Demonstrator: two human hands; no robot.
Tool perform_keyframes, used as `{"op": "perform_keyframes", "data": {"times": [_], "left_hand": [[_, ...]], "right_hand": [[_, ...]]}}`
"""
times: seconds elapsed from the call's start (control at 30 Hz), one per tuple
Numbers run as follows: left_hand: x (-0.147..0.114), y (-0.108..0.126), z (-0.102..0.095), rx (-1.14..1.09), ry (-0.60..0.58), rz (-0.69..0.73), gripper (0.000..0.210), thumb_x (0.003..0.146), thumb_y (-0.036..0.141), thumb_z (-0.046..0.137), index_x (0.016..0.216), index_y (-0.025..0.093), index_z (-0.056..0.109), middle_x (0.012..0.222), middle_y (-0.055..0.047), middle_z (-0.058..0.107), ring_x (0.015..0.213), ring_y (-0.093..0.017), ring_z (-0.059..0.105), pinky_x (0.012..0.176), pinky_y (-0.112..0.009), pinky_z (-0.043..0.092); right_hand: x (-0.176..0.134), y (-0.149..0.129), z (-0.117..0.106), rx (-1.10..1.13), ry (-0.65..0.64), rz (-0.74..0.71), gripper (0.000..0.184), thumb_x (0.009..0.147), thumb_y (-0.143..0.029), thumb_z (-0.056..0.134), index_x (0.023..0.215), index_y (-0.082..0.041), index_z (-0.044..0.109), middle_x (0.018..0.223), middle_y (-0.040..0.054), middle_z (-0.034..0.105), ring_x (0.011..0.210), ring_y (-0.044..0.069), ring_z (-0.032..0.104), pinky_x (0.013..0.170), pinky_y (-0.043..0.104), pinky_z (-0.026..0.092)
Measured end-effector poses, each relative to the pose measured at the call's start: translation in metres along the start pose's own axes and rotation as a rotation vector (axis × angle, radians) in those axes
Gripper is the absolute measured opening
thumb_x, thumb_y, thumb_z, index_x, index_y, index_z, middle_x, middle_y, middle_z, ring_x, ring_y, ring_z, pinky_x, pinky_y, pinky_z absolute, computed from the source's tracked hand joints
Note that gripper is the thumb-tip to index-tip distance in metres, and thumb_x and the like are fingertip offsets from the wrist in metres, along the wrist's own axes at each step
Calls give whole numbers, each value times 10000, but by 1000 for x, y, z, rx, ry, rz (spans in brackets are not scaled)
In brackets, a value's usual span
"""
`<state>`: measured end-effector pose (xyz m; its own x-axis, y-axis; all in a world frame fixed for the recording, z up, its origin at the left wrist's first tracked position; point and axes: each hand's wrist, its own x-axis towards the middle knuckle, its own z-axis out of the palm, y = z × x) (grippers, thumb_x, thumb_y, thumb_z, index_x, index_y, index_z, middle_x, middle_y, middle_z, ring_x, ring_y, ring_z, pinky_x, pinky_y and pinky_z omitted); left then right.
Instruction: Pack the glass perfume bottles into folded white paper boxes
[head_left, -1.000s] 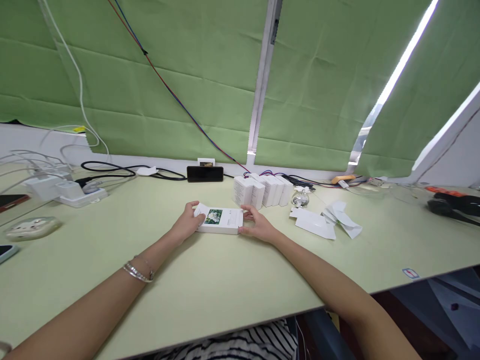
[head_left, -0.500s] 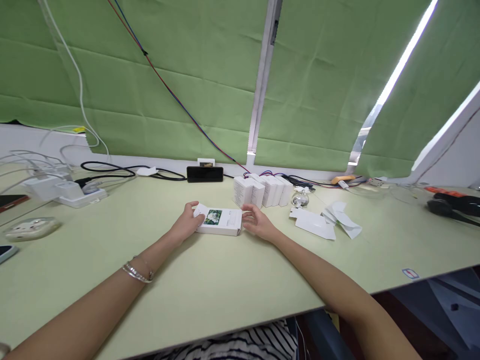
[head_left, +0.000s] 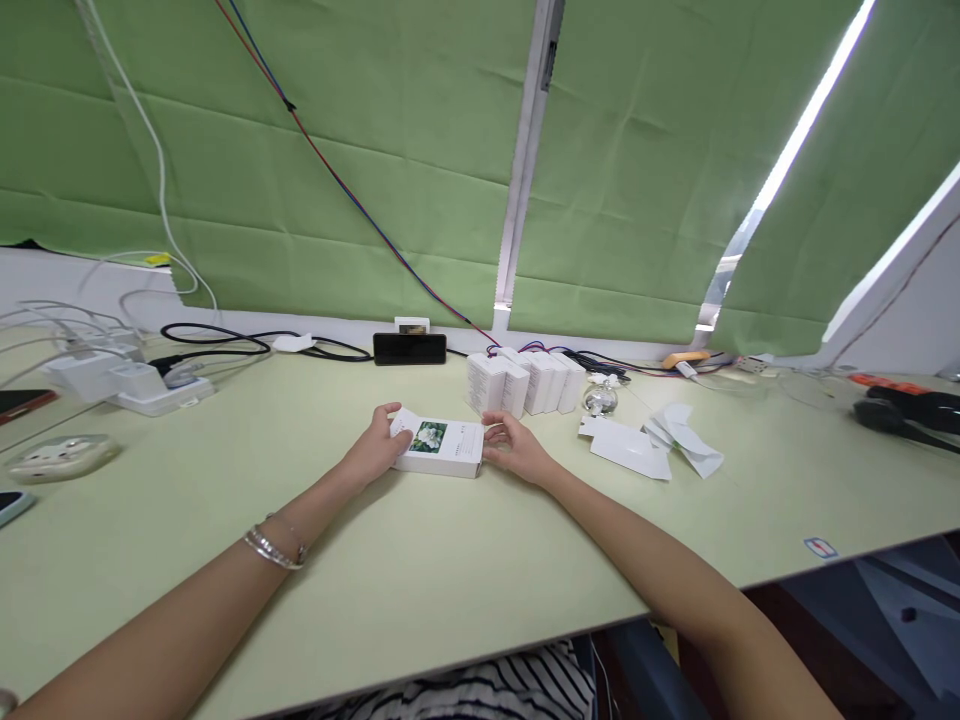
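A flat white carton (head_left: pixel 459 440) with a picture of white flowers lies on the desk in front of me. My left hand (head_left: pixel 379 442) is closed round its left end, thumb on the top face and fingers behind. At that end a white flap angles up beside the thumb. My right hand (head_left: pixel 516 446) holds the carton's right end, its bent fingers against the end face. The exact contact of those fingertips is partly hidden. Just behind the carton, several small white boxes (head_left: pixel 486 382) stand upright in a row.
Right of my right hand lie an unfolded white carton piece (head_left: pixel 626 447), crumpled paper (head_left: pixel 682 438) and a shiny silver ball-like object (head_left: pixel 600 397). A black phone (head_left: pixel 409 348) leans near the wall. Power strips (head_left: pixel 161 392) with cables and a clear case (head_left: pixel 64 457) are at left.
The carton has turned slightly, its right end tipping a little towards me. Both hands keep nearly the same places, with the right fingers a touch closer to the end.
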<state>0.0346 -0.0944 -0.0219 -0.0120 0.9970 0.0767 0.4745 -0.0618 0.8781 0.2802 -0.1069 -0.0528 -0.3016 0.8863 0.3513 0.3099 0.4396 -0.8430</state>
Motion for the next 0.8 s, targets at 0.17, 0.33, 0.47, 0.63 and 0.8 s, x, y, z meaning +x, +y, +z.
{"op": "perform_keyframes", "data": {"times": [0.17, 0.33, 0.47, 0.63, 0.8], "left_hand": [[0, 0, 0, 10, -39, -20, 618, 693, 330, 588, 1264, 251, 365, 1188, -100, 589, 920, -244, 643, 829, -381, 507], [1, -1, -1, 12, -60, -14, 626, 696, 338, 586, 1272, 256, 354, 1196, -92, 585, 944, -243, 633, 833, -376, 503], [0, 0, -2, 17, -90, -9, 636, 705, 349, 576, 1285, 250, 337, 1161, -84, 602, 929, -238, 637, 822, -370, 505], [-2, 4, -2, 36, -115, -9, 618, 713, 352, 552, 1282, 237, 340, 1175, -85, 590, 909, -231, 638, 823, -367, 500], [-5, 7, -3, 67, -175, 19, 611, 710, 375, 540, 1275, 224, 361, 998, -53, 652, 846, -235, 642, 767, -349, 499]], "right_hand": [[0, 0, 0, -5, -5, 1, 480, 704, -201, 658, 1135, -212, 447, 1147, 54, 484, 947, 133, 547, 939, 379, 470], [-1, -2, 0, 28, -23, 63, 526, 706, -199, 667, 1171, -201, 421, 1161, 70, 466, 917, 125, 556, 918, 366, 476], [-1, -4, -1, 48, -51, 92, 564, 693, -208, 695, 1186, -210, 421, 1117, 52, 485, 884, 120, 561, 900, 364, 483], [-1, -1, -3, 3, -72, 73, 584, 657, -231, 735, 1172, -211, 460, 1054, 31, 486, 836, 118, 546, 882, 359, 473], [-1, -1, -5, 10, -147, 83, 662, 590, -294, 791, 1173, -217, 487, 950, -1, 484, 776, 118, 509, 792, 317, 464]]}}
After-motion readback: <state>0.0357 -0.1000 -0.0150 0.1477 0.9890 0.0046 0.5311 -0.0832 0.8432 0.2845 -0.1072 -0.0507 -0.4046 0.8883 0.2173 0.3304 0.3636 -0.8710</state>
